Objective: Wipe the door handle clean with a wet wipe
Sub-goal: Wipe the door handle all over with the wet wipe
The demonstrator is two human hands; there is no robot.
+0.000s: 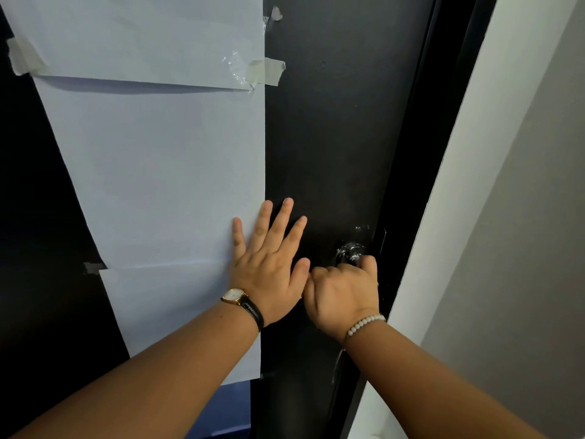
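A dark door (332, 122) fills the view. Its round metal door handle (350, 252) sits near the right edge, mostly covered by my right hand (343, 296), which is closed around it. I cannot see a wet wipe under the fingers. My left hand (269, 264) lies flat on the door just left of the handle, fingers spread, partly over the edge of a white paper sheet (164, 172). The left thumb touches the right hand's knuckles.
Several white paper sheets are taped over the door's left and middle with masking tape (267, 71). The black door frame (421, 185) and a white-and-grey wall (506, 217) run down the right side.
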